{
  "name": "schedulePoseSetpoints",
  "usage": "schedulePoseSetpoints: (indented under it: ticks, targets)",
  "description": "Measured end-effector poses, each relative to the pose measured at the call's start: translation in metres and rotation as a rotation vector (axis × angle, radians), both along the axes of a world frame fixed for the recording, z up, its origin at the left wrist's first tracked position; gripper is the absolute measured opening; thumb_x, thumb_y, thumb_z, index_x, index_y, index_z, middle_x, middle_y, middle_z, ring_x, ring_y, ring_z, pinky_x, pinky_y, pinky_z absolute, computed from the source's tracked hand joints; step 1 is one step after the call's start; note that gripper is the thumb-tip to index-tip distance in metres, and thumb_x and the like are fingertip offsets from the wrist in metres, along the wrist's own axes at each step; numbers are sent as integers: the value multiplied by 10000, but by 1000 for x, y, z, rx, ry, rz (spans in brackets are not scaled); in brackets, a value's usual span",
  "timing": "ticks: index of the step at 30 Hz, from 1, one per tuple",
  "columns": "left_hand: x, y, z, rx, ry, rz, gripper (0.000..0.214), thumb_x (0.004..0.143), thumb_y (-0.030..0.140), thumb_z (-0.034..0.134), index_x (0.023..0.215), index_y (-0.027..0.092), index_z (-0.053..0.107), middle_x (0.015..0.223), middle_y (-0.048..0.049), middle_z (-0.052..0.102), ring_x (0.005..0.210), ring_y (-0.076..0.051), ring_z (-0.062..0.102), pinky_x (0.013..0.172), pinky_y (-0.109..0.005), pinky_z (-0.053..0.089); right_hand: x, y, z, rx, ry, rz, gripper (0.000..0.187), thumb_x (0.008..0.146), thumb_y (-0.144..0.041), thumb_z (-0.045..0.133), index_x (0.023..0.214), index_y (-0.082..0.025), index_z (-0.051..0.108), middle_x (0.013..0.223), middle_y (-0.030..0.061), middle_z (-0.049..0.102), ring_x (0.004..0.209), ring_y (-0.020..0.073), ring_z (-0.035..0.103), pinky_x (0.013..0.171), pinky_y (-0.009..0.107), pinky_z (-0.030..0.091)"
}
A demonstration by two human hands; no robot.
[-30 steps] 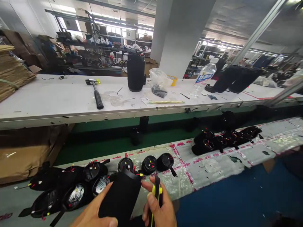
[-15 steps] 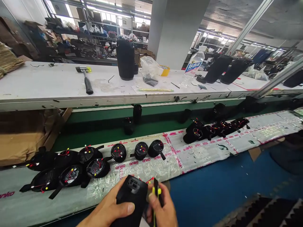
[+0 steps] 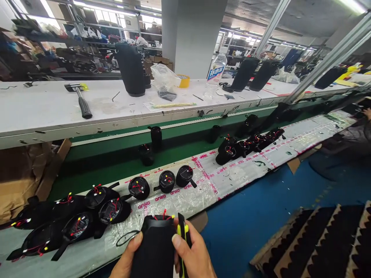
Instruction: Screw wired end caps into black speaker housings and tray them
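Observation:
My left hand [image 3: 129, 253] is closed around the side of a black cylindrical speaker housing [image 3: 153, 249], its thumb near the upper left edge. Red wires with small connectors [image 3: 165, 215] stick out of the open top, and a thin dark loop [image 3: 126, 238] shows on its left. In my right hand [image 3: 194, 253] is a black-and-yellow utility knife [image 3: 183, 233], held upright against the housing's right side. The right fingers behind the housing are partly hidden. Similar housings with red wires, such as a single one [image 3: 139, 188], stand on the plastic-covered bench [image 3: 199, 200] just beyond.
A white shelf [image 3: 40, 104] behind carries a hammer [image 3: 82, 102], a tall black housing [image 3: 130, 71], a plastic bag [image 3: 162, 79], yellow tape [image 3: 184, 81] and a bottle [image 3: 216, 71]. More housings sit on the green belt [image 3: 185, 144]. Scalloped dividers [image 3: 313, 247] lie lower right.
The housing has turned so its side with the rectangular socket panel no longer shows; its wired top now does. The view has swung right. Both hands keep their hold.

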State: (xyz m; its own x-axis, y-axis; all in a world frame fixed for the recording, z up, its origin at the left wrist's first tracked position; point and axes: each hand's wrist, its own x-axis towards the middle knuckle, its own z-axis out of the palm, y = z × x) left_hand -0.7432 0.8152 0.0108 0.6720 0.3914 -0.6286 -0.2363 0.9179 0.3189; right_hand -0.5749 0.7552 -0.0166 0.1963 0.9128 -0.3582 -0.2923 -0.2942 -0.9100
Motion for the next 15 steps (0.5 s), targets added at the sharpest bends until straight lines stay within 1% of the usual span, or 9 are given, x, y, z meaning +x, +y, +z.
schedulePoseSetpoints:
  ticks: [2, 4, 6, 8, 10, 12, 14, 15]
  targets:
    - [5, -3, 1, -26, -26, 61, 842, 730, 762, 695, 1333, 174, 698, 1032, -140, 826, 1091, -409, 733, 1035, -536, 531, -5, 1, 2, 1, -71, -47, 725, 807, -730, 672, 1267, -171, 633, 579, -51, 573, 476, 120, 507, 482, 229, 426]
    - [6, -4, 0, -5, 22, 100, 811, 774, 749, 658, 1354, 182, 683, 1132, -142, 808, 1170, -418, 700, 1078, -558, 508, -7, 1, 6, -6, -202, -129, 607, 761, -643, 753, 1162, -193, 686, 715, -4, 670, 600, 165, 607, 566, 260, 500]
    - [4, -4, -1, 125, 164, 139, 706, 816, 687, 665, 1319, 194, 706, 1193, -131, 793, 1229, -405, 673, 1119, -544, 490, -11, 0, 10, -34, -347, -187, 512, 724, -539, 809, 1102, -209, 710, 858, 35, 732, 768, 220, 682, 681, 287, 550]
    - [-1, -3, -4, 292, 305, 159, 616, 835, 657, 664, 1268, 224, 732, 1241, -111, 778, 1276, -398, 645, 1131, -537, 489, -16, -2, 12, -71, -472, -206, 479, 722, -453, 818, 1131, -229, 709, 972, 54, 760, 907, 263, 711, 778, 313, 567]
    - [-4, -4, -3, 400, 367, 160, 591, 815, 663, 677, 1255, 271, 730, 1290, -85, 759, 1311, -400, 618, 1114, -541, 506, -21, -6, 13, -36, -595, -183, 470, 772, -424, 783, 1202, -258, 688, 1093, 58, 763, 1013, 279, 716, 864, 330, 563]
    - [-5, -6, 1, 455, 358, 139, 594, 777, 615, 743, 1281, 301, 701, 1327, -67, 740, 1329, -406, 601, 1091, -537, 522, -22, -11, 14, 74, -731, -142, 439, 879, -438, 696, 1289, -293, 637, 1214, 41, 742, 1075, 259, 717, 919, 315, 547]
    - [-4, -7, 8, 520, 356, 99, 628, 744, 540, 807, 1301, 283, 674, 1328, -74, 736, 1315, -414, 605, 1056, -518, 543, -16, -15, 17, 195, -884, -78, 344, 997, -439, 560, 1314, -305, 590, 1236, 23, 737, 1045, 220, 734, 892, 282, 543]
    - [-3, -7, 12, 558, 368, 75, 633, 739, 521, 819, 1296, 261, 669, 1316, -83, 739, 1298, -417, 614, 1024, -503, 559, -11, -16, 20, 257, -972, -23, 298, 1039, -425, 497, 1296, -298, 578, 1182, 19, 752, 983, 202, 748, 837, 267, 545]
